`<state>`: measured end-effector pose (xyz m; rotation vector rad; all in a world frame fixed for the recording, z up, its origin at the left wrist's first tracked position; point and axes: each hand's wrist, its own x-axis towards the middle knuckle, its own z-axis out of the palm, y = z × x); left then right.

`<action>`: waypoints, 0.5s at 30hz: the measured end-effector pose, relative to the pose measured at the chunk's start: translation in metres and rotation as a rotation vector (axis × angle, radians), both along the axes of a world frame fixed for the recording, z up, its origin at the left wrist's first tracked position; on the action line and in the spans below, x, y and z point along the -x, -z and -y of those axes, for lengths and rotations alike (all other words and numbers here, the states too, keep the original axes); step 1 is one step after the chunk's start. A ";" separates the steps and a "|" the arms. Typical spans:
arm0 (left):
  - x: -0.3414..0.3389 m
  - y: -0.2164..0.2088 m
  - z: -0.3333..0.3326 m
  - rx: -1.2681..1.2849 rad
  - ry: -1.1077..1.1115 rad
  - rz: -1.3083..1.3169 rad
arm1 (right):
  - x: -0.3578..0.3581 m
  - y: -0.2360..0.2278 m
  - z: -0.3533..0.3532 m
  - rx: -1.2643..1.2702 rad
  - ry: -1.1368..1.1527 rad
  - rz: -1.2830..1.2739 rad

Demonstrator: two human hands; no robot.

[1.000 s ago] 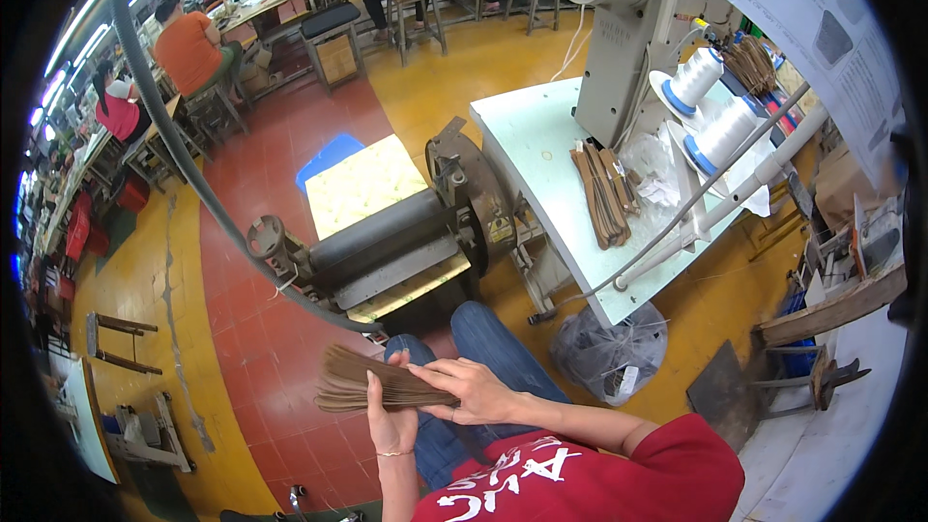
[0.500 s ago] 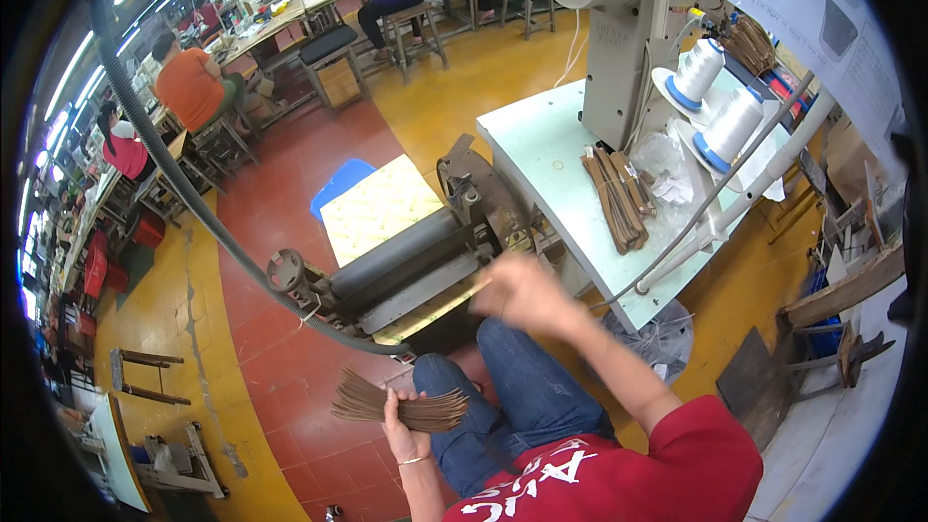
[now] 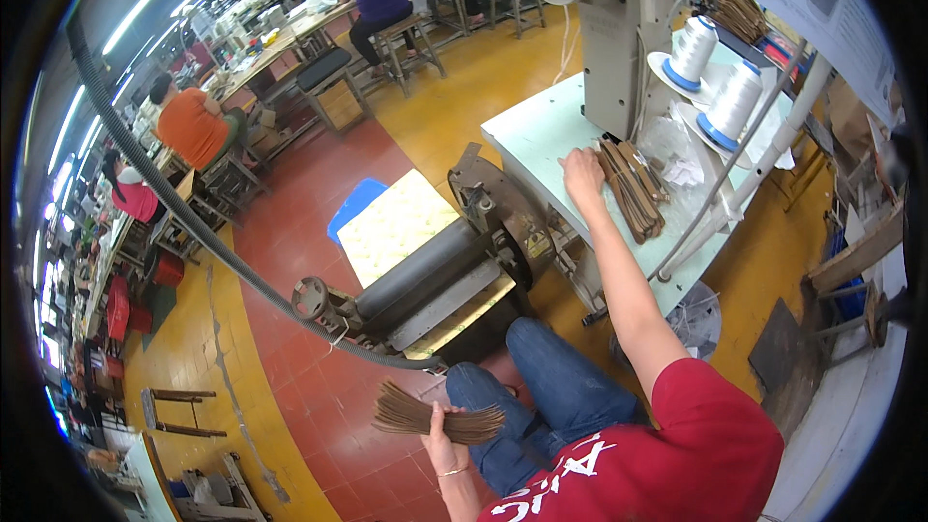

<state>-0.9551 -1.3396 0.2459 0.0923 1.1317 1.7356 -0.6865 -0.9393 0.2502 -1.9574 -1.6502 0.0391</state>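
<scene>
A fanned bundle of thin brown strips (image 3: 406,412) is gripped around its middle by my left hand (image 3: 444,437), above my left thigh. My right hand (image 3: 582,178) is stretched out to the pale green tabletop (image 3: 541,126), its fingers bent and drawn together at the surface. Whatever lies between those fingertips is too small or hidden to make out. Just right of that hand, more bundles of brown strips (image 3: 633,195) lie on the table beside crumpled clear plastic (image 3: 672,147).
A grey sewing machine (image 3: 609,58) with two white thread cones (image 3: 730,101) stands on the table. Before my knees is a roller machine (image 3: 416,271) with a yellowish sheet (image 3: 401,222). A ribbed hose (image 3: 193,222) crosses at left. Other people sit at far benches.
My right hand has swung from above the roller machine up to the tabletop, where a thin ring lay earlier. My left hand keeps its bundle; the whole view has shifted slightly.
</scene>
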 end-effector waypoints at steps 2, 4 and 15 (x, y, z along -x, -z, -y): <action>-0.009 -0.003 -0.001 0.018 0.059 0.010 | 0.003 -0.004 0.009 -0.022 -0.047 0.056; -0.014 -0.007 -0.006 0.009 0.113 0.004 | 0.003 -0.015 0.033 -0.033 -0.178 -0.249; -0.051 -0.038 -0.029 -0.075 0.389 -0.124 | 0.082 -0.059 0.283 0.636 -1.027 -1.260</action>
